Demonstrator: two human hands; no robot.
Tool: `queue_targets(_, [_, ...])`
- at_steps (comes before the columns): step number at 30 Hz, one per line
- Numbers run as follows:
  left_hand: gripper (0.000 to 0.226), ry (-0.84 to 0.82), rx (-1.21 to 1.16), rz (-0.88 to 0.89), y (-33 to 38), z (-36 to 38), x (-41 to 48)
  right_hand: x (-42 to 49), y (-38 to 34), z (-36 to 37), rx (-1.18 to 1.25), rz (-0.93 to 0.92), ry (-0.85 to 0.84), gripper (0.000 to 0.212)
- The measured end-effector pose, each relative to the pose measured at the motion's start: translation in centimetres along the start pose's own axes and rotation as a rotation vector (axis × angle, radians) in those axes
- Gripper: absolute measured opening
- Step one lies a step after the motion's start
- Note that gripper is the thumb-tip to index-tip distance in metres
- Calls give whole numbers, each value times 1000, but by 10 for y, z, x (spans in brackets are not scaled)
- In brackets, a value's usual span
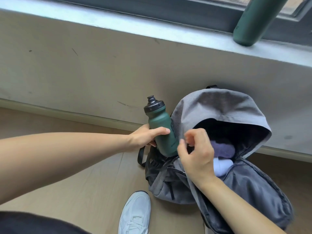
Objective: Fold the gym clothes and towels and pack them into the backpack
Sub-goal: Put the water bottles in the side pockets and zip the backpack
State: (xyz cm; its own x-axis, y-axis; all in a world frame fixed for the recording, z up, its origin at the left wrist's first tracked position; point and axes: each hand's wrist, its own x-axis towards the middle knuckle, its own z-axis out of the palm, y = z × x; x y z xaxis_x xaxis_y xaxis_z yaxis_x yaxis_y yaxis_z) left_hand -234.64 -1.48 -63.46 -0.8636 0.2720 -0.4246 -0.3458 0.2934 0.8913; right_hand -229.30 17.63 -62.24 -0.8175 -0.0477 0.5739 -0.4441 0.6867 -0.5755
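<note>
Shoe (135, 213): white, on floor.
Right hand (195, 152): fingers curled at backpack (219, 105) opening; grip unclear.
Left hand (148, 136): wrapped around green bottle (162, 130), beside backpack.
Towels (222, 149): purple and white, inside backpack.

The bottle (157, 121) in the left fingers (161, 131) is dark green with a black cap, the backpack (219, 102) at the right fingers (194, 135) is grey with dark lining, and just beyond them show a purple towel (224, 149) and a pale bluish-white cloth (221, 168).
</note>
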Motion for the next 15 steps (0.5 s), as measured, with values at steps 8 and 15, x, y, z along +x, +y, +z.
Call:
queue_targets(8, [52,131,287,118,-2,-1,11,52,-35,19,-63,123,-325,87])
queue_targets(15, [60,-91,660,113,-5,-15,10,92,-40,24,-396,93,-538,72])
